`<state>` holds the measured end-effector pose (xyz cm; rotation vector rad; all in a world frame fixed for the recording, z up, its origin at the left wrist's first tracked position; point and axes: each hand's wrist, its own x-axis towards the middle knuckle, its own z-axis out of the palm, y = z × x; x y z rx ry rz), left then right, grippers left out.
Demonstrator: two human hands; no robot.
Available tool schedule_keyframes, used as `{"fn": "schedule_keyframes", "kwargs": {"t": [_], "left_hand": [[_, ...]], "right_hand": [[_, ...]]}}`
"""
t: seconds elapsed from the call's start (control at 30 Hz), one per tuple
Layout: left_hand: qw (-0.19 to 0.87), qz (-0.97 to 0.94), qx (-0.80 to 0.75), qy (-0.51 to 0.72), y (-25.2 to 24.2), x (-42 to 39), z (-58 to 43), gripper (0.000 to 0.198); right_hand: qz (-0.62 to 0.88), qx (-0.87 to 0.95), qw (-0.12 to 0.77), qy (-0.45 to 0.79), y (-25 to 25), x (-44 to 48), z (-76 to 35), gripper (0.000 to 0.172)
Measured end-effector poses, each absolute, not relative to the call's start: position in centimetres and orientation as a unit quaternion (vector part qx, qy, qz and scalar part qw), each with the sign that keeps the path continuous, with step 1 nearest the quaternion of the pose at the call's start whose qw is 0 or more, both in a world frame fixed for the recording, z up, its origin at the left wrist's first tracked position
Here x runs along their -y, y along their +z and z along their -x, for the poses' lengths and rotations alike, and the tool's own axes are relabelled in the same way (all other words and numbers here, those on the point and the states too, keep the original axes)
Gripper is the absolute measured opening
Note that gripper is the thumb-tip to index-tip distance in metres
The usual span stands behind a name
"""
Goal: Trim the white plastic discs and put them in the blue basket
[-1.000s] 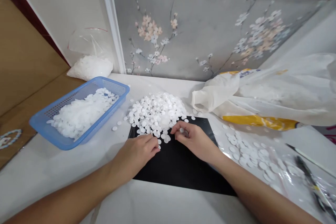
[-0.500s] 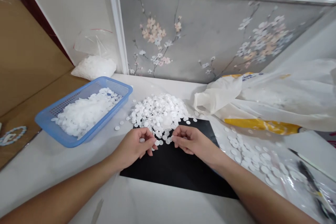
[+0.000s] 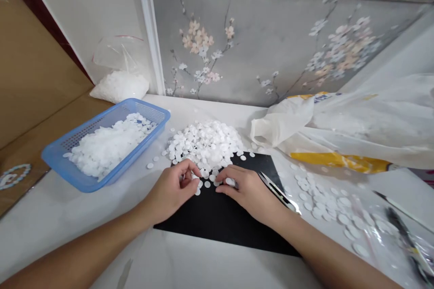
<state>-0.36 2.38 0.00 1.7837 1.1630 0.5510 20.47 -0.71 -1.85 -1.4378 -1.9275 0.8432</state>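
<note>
A pile of small white round discs [image 3: 206,142] spills onto the far edge of a black sheet [image 3: 217,226]. At the near edge of the pile, my left hand [image 3: 174,189] has its thumb and index fingertip slightly apart beside loose discs; I see nothing between them. Facing it, my right hand [image 3: 246,189] curls its fingers round a white disc [image 3: 230,182], with more loose discs close to its fingertips. Slim metal snips [image 3: 280,193] lie on the sheet just right of that hand, partly covered by the wrist.
A blue plastic basket [image 3: 149,137] of white flakes or discs stands left. Behind it sits a clear bag [image 3: 122,86] of white pieces. A white-and-yellow plastic bag [image 3: 339,131], scattered discs [image 3: 318,203] and a dark pen-like tool [image 3: 400,226] lie right. A framed floral panel [image 3: 244,45] borders the back.
My right hand has turned and shifted slightly, so a disc in its fingers and the metal snips beside it now show. My left thumb and index finger have parted a little.
</note>
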Motion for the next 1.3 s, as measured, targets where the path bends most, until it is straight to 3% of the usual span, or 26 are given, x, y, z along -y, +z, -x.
{"fn": "schedule_keyframes", "kwargs": {"t": [0.1,0.2,0.27,0.37,0.43,0.5,0.63,0.73,1.03,1.3], "left_hand": [[0.275,-0.831,-0.457,0.160,-0.3,-1.8,0.0,0.013],[0.207,-0.876,-0.417,0.128,-0.7,-1.7,-0.4,0.014],[0.193,-0.882,-0.414,0.118,-0.8,-1.8,-0.7,0.012],[0.211,-0.881,-0.407,0.118,-0.8,-1.9,-0.8,0.006],[0.234,-0.882,-0.392,0.114,-0.7,-1.8,-0.7,0.007],[0.256,-0.883,-0.380,0.106,-0.6,-1.7,-0.6,0.010],[0.310,-0.861,-0.383,0.122,-0.4,-1.6,-0.4,0.007],[0.318,-0.835,-0.423,0.150,-0.1,-1.8,-0.2,0.018],[0.228,-0.843,-0.479,0.092,0.5,-1.8,0.2,0.009],[0.284,-0.833,-0.463,0.100,0.2,-1.8,0.3,0.008]], "right_hand": [[0.517,0.760,0.292,0.263,-2.2,0.8,-20.1,0.009],[0.545,0.724,0.306,0.293,-1.8,0.7,-20.1,0.011],[0.565,0.646,0.336,0.388,-1.4,0.4,-20.3,0.013],[0.530,0.507,0.399,0.551,-1.1,-0.1,-21.0,0.015],[0.517,0.469,0.417,0.583,-1.1,-0.4,-21.5,0.009],[0.551,0.508,0.396,0.531,-1.3,-0.4,-21.8,0.003],[0.595,0.645,0.305,0.371,-1.6,0.0,-21.6,0.010],[0.590,0.688,0.279,0.318,-1.5,0.2,-21.0,0.007],[0.625,0.666,0.228,0.337,-1.1,0.0,-22.0,0.013],[0.619,0.666,0.245,0.335,-1.0,0.0,-21.2,0.006]]}}
